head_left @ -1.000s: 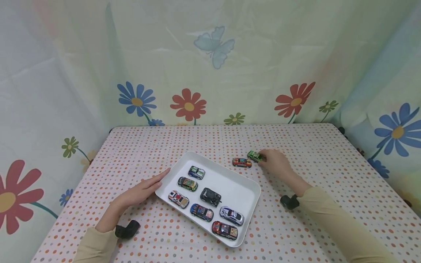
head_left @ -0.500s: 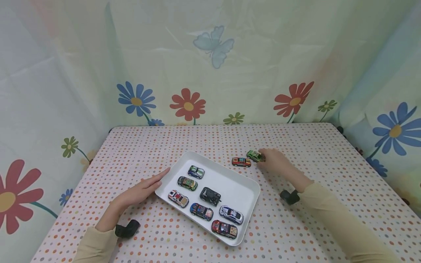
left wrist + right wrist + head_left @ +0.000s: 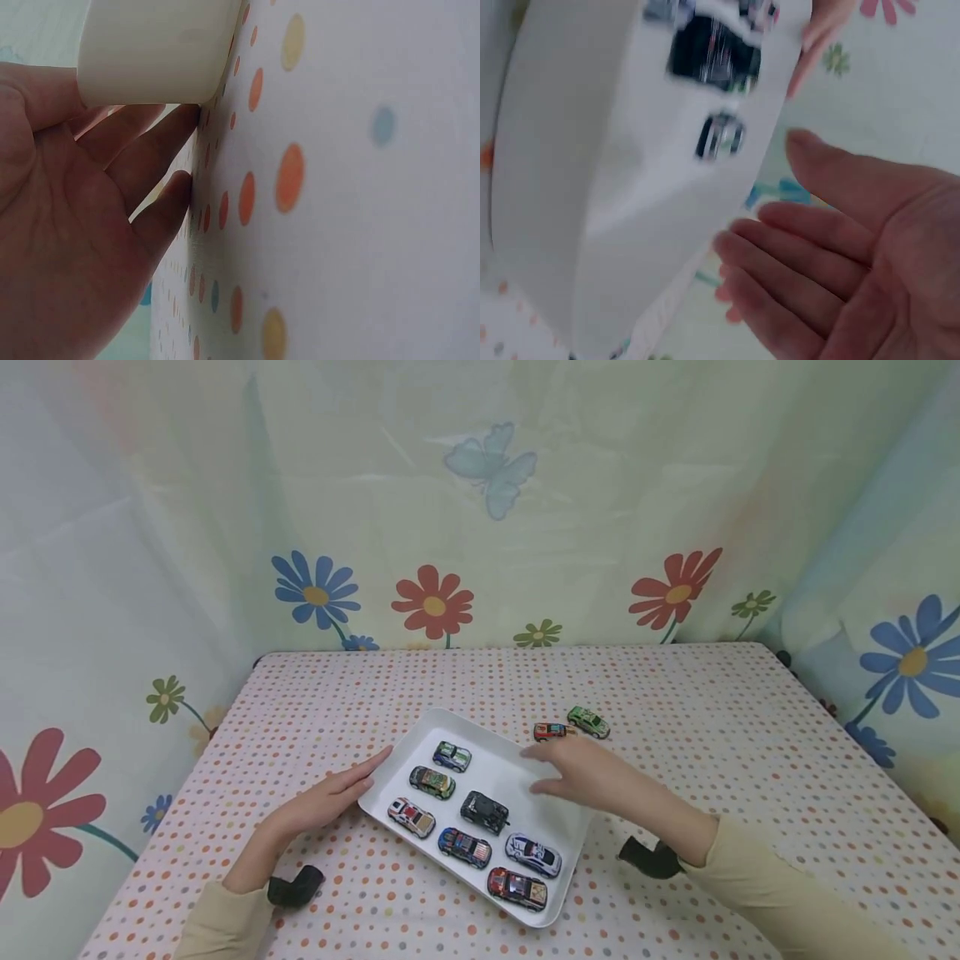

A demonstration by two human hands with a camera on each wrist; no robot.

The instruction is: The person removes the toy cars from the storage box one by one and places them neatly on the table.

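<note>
Spotted tablecloth (image 3: 322, 702), flowered curtain (image 3: 585, 485): seven toy cars (image 3: 484, 812) in the tray (image 3: 491, 768), two outside

The tray sits slantwise; the red car (image 3: 550, 730) lies just beyond its far edge, partly hidden by the right hand (image 3: 581, 770), with the green car (image 3: 588, 722) just beside it. The right hand hangs over the tray's far side, thumb and fingers well parted, holding nothing; its wrist view is blurred, so whether a fingertip meets the rim I cannot tell. The left hand (image 3: 322, 797) rests against the tray's left end, fingers nearly straight, gripping nothing. The cars look light, stiff and sturdy, probably smooth and apt to roll; a pinch across the body's sides should suit; the tray seems light and stiff, likely to slide, so its wall is the place to steady it.
</note>
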